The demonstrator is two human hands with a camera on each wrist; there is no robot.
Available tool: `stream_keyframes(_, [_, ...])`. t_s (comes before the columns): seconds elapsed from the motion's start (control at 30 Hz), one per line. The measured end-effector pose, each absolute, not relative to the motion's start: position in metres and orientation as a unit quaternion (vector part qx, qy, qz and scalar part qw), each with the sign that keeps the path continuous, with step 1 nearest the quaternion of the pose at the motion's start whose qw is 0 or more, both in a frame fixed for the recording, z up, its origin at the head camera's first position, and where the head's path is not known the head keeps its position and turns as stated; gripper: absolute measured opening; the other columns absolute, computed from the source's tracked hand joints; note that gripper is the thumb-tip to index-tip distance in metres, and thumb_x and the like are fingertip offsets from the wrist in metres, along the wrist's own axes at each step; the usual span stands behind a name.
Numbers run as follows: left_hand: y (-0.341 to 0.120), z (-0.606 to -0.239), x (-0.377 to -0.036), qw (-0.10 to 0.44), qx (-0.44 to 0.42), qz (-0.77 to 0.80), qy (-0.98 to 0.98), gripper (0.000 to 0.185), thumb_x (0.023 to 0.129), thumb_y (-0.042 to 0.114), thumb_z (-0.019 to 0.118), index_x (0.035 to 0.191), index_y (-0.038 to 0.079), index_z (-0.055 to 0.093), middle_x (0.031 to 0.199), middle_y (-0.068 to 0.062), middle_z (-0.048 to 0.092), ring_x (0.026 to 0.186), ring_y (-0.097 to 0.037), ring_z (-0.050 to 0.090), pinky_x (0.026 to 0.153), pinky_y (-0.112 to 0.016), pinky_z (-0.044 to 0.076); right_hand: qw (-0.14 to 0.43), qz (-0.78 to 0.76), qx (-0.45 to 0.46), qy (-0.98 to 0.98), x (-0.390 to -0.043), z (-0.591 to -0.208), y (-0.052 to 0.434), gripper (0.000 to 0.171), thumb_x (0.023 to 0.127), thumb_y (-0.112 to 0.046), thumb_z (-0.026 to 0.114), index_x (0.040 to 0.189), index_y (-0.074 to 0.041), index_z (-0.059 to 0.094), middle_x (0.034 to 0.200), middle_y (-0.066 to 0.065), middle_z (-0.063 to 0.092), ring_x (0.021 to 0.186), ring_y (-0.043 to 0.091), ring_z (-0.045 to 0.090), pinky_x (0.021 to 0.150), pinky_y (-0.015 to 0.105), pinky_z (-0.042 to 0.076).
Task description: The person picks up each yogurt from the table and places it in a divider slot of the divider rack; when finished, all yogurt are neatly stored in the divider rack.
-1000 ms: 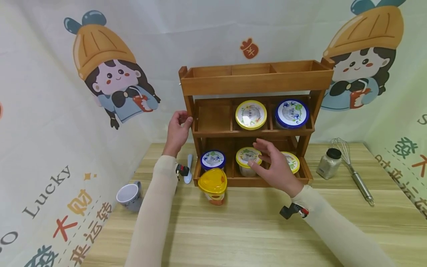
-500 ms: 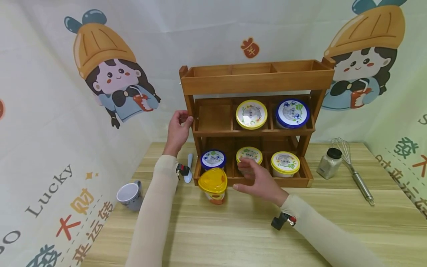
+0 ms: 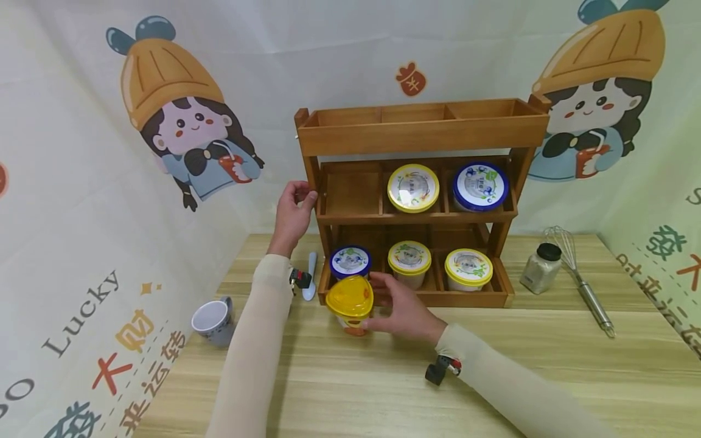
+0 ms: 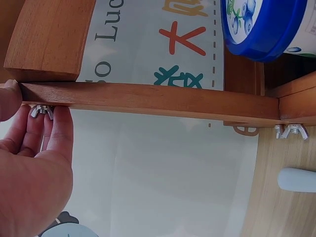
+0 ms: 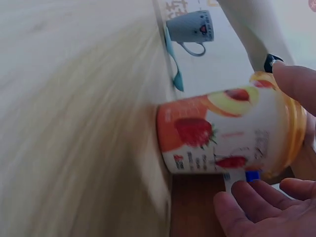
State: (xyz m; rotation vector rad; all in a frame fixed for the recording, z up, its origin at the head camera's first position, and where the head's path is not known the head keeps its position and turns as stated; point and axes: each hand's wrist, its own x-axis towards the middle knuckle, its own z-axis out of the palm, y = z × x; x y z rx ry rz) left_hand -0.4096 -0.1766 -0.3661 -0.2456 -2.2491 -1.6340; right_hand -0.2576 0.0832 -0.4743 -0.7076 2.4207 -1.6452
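Note:
My left hand (image 3: 292, 210) grips the left post of a three-tier wooden rack (image 3: 421, 137); in the left wrist view the thumb lies over the post (image 4: 148, 98) and the fingers (image 4: 42, 133) curl behind it by a wing nut. My right hand (image 3: 402, 310) is at a yellow-lidded fruit-print cup (image 3: 349, 301) standing on the table before the rack. In the right wrist view thumb and fingers (image 5: 256, 197) flank the cup (image 5: 217, 133), spread, with a small gap showing.
The bottom shelf holds a blue-lidded jar (image 3: 349, 261) and two yellow-lidded ones (image 3: 409, 258); the middle shelf holds a yellow lid (image 3: 412, 187) and a blue lid (image 3: 479, 185). A mug (image 3: 212, 319) and spoon (image 3: 310, 274) lie left, a shaker (image 3: 539, 267) and whisk (image 3: 580, 286) right.
My right hand has come away from the bottom shelf's middle jar and moved down-left to the yellow-lidded cup. The left hand has stayed on the post.

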Motion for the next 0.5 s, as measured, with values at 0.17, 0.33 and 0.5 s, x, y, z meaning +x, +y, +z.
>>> stream_keyframes(0.17, [-0.177, -0.366, -0.409, 0.172, -0.084, -0.576, -0.795, 0.034, 0.109, 0.025, 0.059, 0.138, 0.009, 0.055, 0.137, -0.014, 0.06, 0.132, -0.03, 0.056, 0.115, -0.05, 0.046, 0.071, -0.528, -0.22, 0.818, -0.259, -0.478, 0.07, 0.106, 0.078, -0.037, 0.096, 0.161, -0.011, 0.035, 0.155, 0.009, 0.055, 0.137, 0.028, 0.061, 0.115, 0.046, 0.05])
stream_keyframes(0.33, [-0.177, -0.366, -0.409, 0.172, -0.085, -0.578, -0.793, 0.033, 0.109, 0.024, 0.06, 0.138, 0.009, 0.055, 0.137, -0.015, 0.06, 0.131, -0.03, 0.056, 0.115, -0.05, 0.046, 0.052, -0.498, -0.221, 0.837, -0.261, -0.481, 0.06, 0.111, 0.073, -0.038, 0.098, 0.161, -0.011, 0.035, 0.155, 0.011, 0.055, 0.139, 0.029, 0.058, 0.121, 0.053, 0.042])
stream_keyframes(0.5, [-0.176, -0.366, -0.409, 0.174, -0.089, -0.578, -0.792, 0.032, 0.109, 0.024, 0.059, 0.137, 0.008, 0.055, 0.135, -0.015, 0.06, 0.13, -0.031, 0.056, 0.114, -0.05, 0.046, 0.057, -0.497, -0.218, 0.838, -0.263, -0.483, 0.056, 0.108, 0.074, -0.035, 0.098, 0.159, -0.013, 0.037, 0.151, 0.011, 0.057, 0.137, 0.031, 0.058, 0.122, 0.058, 0.038])
